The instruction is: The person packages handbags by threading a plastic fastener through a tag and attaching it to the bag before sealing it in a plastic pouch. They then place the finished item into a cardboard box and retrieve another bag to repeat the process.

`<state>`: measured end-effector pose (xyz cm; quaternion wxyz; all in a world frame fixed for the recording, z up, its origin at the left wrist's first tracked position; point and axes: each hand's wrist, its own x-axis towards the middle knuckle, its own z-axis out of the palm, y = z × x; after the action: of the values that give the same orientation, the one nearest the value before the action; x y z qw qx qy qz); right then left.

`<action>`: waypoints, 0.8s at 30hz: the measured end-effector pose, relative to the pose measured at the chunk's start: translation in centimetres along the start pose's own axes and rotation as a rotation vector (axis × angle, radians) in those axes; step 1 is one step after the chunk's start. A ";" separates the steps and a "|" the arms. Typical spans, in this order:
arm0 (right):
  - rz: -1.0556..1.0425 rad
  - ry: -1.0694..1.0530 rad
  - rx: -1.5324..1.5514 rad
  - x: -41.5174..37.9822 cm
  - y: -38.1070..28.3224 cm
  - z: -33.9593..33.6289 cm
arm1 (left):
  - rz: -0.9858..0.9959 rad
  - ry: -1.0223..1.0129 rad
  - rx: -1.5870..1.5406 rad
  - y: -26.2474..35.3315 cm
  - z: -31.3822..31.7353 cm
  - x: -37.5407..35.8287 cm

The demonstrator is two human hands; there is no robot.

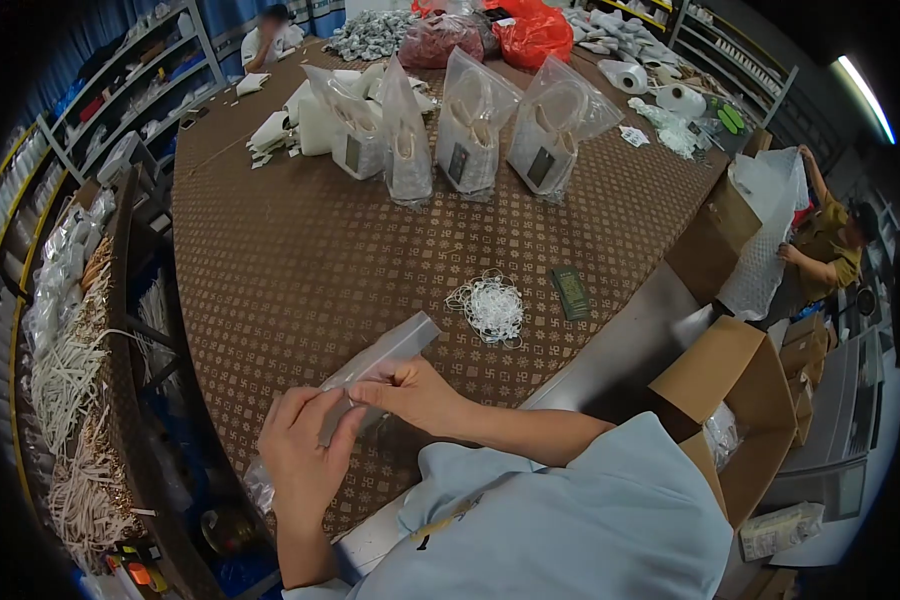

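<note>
Over the near edge of the table, my left hand [302, 432] is closed on a translucent plastic bag [402, 340] from the left, its thumb against a grey flat part. My right hand [417, 396] pinches the same bag from the other side, thumb toward the left fingers. The bag's far end points up and to the right. Beyond my hands lies a tangled pile of white string tags [493, 308], with a dark green printed packet [570, 293] to its right. More clear plastic [258, 487] shows beside my left wrist.
Several clear bags holding woven goods [467, 150] stand across the brown patterned table [300, 250]. Red bags [533, 38] lie at the far end. To the right are an open carton [715, 375] and a person holding bubble wrap [770, 230]; another person [272, 40] sits far left. Shelves flank the table.
</note>
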<state>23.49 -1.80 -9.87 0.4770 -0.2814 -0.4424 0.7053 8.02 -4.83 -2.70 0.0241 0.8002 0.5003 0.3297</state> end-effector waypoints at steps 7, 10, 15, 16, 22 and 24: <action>-0.074 -0.050 -0.182 -0.8 0.7 -1.1 | -0.150 -0.116 -0.193 1.4 -0.7 0.3; -0.093 -0.077 -0.178 -1.0 0.1 -1.3 | -0.084 -0.137 -0.136 1.4 -0.7 0.4; -0.154 -0.064 -0.288 -1.0 -0.4 -1.0 | -0.097 -0.134 -0.118 1.5 -0.6 0.4; -0.177 -0.069 -0.410 -1.0 -0.5 -1.1 | -0.017 -0.114 -0.075 1.5 -0.6 0.5; -0.136 -0.054 -0.434 -1.5 -1.5 -0.3 | -0.181 -0.067 -0.181 1.4 0.1 -0.1; -0.216 -0.108 -0.536 -2.5 -0.2 -0.5 | -0.273 -0.034 -0.266 1.0 0.1 0.1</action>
<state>24.97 -3.86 -10.02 0.4339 -0.3107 -0.6649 0.5226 8.87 -5.17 -2.33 0.1824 0.7202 0.5557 0.3731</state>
